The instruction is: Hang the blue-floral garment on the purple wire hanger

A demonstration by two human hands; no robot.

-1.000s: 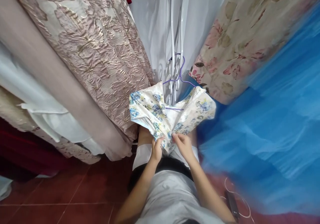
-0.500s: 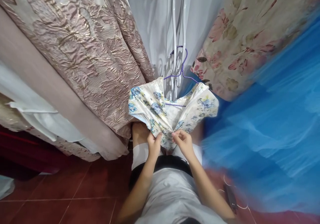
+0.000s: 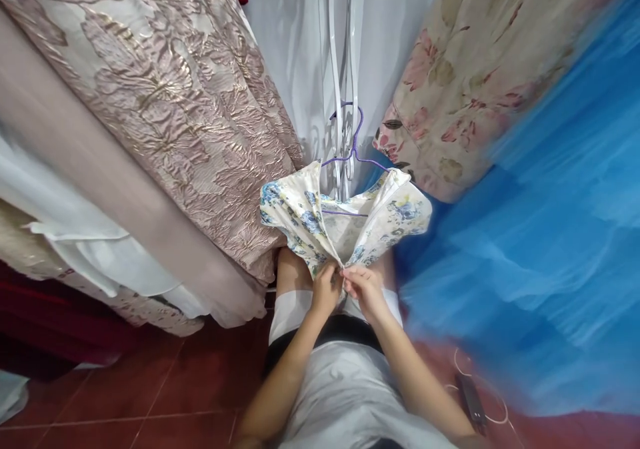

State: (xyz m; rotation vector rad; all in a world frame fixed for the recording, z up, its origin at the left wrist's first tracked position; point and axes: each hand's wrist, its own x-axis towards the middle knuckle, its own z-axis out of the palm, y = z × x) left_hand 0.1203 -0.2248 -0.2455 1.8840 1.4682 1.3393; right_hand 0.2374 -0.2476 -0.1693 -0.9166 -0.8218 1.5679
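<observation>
A cream top (image 3: 400, 212) with blue flowers hangs over my lap on a purple hanger (image 3: 356, 152). Its V-shaped opening narrows to a point just above my fingers. My left hand (image 3: 327, 290) is closed on the left edge of the cloth near that point. Thumb and fingers of my right hand (image 3: 366, 290) pinch the meeting point of the two edges; a small fastening there, if any, is too small to make out. The hands are almost touching, and they hide the lower part of the top.
On the left hang a pink and gold textured cloth (image 3: 185, 115) and several other garments. White cloth (image 3: 280, 29) with white straps is ahead. Floral cloth (image 3: 450, 102) and blue tulle (image 3: 525, 269) crowd the right. A black power strip (image 3: 469, 395) lies on red tiles (image 3: 175, 382).
My left hand has slid right and slightly down, from the left side of the cloth to beside my right hand. The right hand still pinches the opening's lower point. The view has shifted slightly.
</observation>
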